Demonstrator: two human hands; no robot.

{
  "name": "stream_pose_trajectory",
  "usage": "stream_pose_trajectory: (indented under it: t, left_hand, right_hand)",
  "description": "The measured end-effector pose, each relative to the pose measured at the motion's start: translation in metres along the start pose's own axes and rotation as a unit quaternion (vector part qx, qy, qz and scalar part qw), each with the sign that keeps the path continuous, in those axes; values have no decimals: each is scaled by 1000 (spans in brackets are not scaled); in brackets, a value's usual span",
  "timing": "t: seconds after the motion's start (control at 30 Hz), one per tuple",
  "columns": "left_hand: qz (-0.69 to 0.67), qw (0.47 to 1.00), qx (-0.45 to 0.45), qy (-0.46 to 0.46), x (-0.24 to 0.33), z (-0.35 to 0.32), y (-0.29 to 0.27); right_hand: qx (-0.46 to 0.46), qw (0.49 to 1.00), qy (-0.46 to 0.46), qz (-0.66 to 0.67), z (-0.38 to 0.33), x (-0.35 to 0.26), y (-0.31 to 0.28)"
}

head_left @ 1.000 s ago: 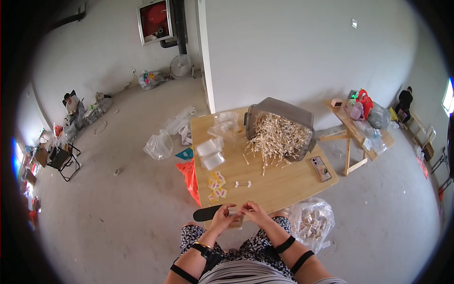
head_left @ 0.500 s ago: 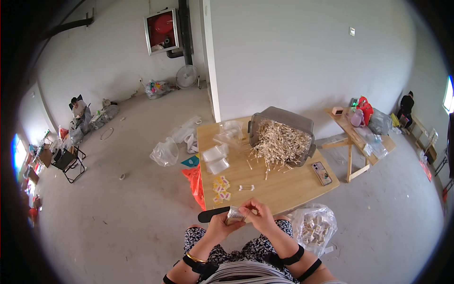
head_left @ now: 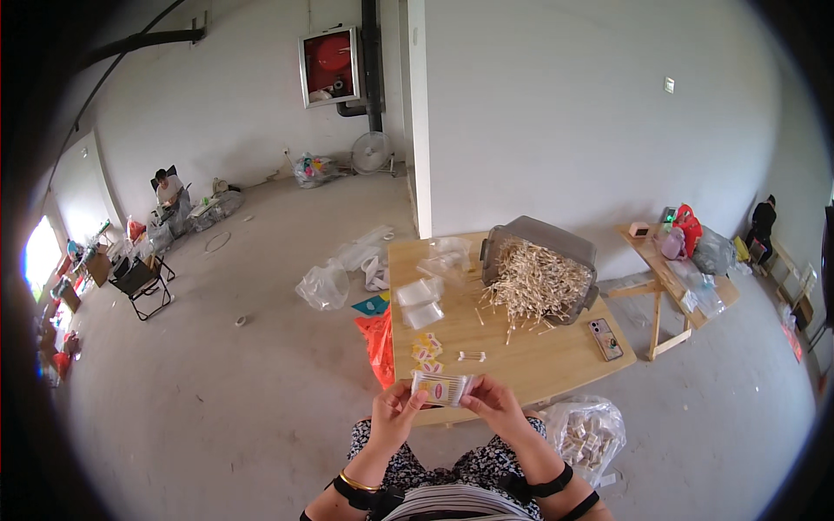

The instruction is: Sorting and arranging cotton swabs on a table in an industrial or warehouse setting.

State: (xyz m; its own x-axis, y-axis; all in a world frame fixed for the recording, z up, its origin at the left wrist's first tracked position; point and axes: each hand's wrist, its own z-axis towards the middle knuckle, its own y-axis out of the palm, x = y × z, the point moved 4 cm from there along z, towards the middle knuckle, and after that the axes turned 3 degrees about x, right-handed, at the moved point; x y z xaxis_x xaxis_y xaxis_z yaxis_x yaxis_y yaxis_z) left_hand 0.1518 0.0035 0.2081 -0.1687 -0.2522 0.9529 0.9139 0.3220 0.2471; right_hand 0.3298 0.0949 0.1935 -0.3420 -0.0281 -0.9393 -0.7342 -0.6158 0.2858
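A small clear packet of cotton swabs with a printed label card is stretched between my two hands over the table's near edge. Its left end is pinched by my left hand, thumb on the front. My right hand grips the right end between thumb and fingers. Just beyond the packet, yellow and white label cards lie scattered, with a short row of loose cotton swabs beside them. Farther back, a grey plastic bin rests on its side, with a heap of cotton swabs spilling from it.
The wooden table carries clear plastic bags and a phone. A clear bag of filled packets stands on the floor at right. A red bag hangs at the left edge. Two people are farther off.
The packet has been raised and turned so its label side shows. My right hand has moved from its top to the right end. The whole view has shifted slightly.
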Motion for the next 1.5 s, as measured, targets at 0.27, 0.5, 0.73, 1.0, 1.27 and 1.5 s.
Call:
stream_pose_trajectory:
  t: [0.27,0.5,0.73,1.0,1.27,1.5]
  left_hand:
    - [273,949,-20,155,64,-19,25]
    - [357,905,-82,215,61,-20,41]
    - [367,924,-30,102,30,-23,1]
    - [379,923,-67,-4,-21,-50,-51]
    - [412,908,-78,4,-21,-46,-45]
    - [459,885,-70,30,-39,-43,-48]
  right_hand:
    - [-36,998,56,6,-11,13,9]
    - [-24,996,52,65,-18,17,-1]
    - [281,958,45,38,-45,64,-147]
    - [567,774,265,-98,-247,172,-293]
    - [634,708,292,-111,-311,186,-329]
    - [494,729,441,-174,-306,227,-321]
